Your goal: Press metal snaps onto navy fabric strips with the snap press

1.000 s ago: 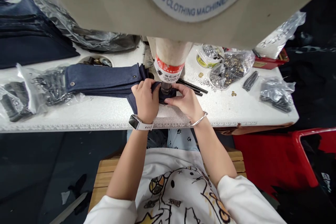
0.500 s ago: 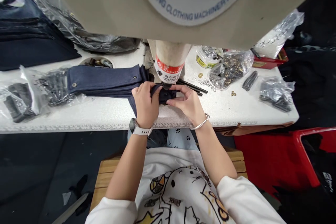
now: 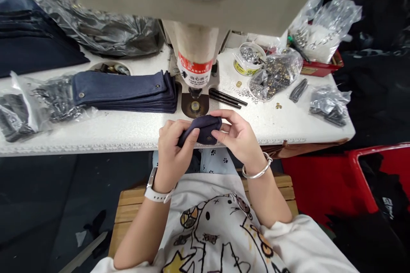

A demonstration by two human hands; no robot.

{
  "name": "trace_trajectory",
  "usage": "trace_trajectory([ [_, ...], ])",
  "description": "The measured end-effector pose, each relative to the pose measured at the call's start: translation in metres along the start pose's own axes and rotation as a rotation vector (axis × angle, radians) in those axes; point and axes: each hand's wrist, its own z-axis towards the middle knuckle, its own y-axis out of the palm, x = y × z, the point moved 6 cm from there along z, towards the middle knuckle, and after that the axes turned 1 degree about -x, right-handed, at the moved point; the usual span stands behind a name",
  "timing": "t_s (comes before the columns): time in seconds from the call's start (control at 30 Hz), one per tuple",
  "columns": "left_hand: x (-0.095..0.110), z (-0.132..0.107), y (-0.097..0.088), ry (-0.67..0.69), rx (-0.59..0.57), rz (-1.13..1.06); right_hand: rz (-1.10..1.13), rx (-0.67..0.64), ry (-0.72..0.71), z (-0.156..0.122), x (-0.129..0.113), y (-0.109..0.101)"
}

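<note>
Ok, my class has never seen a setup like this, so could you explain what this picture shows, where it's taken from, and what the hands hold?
This view comes from a camera worn on the person's head, looking forward and down, so the bare hands reach up from the bottom. The tall cream machine looks like a fastener press, with a round metal die under its head. On the white worktable lie a stack of navy fabric strips and a clear plastic bag of brass-coloured fasteners. The left hand and right hand together hold one folded navy strip with a metal stud, in front of the machine.
</note>
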Motion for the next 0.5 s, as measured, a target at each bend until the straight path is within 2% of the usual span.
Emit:
trace_trajectory([
  [0.23, 0.001, -0.01, 0.005, -0.183, -0.146, -0.324, 0.067, 0.107, 0.0, -0.017, -0.004, -0.012],
  [0.3, -0.001, -0.014, 0.008, -0.266, -0.229, -0.389, 0.097, 0.131, 0.008, -0.02, -0.002, -0.014],
  [0.4, -0.005, -0.02, 0.011, -0.422, -0.351, -0.437, 0.139, 0.156, 0.03, -0.025, 0.001, -0.016],
  [0.5, -0.004, -0.022, 0.01, -0.454, -0.356, -0.438, 0.149, 0.158, 0.031, -0.029, 0.004, -0.017],
])
